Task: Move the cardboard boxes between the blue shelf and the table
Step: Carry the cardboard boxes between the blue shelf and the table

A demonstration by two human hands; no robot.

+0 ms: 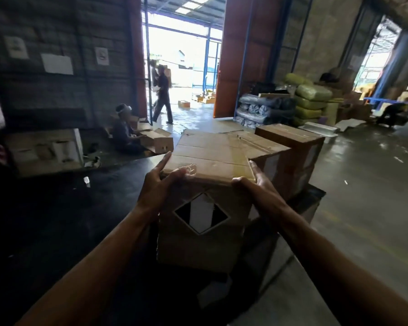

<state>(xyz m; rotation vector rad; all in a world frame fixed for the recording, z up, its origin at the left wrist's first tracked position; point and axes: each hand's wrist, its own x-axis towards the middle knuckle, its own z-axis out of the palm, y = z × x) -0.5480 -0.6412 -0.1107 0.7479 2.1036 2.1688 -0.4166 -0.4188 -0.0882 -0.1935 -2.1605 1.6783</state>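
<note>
- My left hand (157, 184) clamps the cardboard box (212, 156) at its near left top corner, forefinger straight along the side; my right hand (257, 181) grips the right corner, thumb hooked over the edge
- The box is over the dark table (57, 220), against a second box (290, 142), so I judge this move midway
- No blue shelf shows, and the box's underside and my other fingers are hidden

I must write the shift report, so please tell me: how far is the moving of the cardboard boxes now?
Done: unclear; the second box, standing behind and to the right, may be already moved or still waiting. In hand: the left hand and right hand grip the front box at its near top corners. Left: at least placing this box.
</note>
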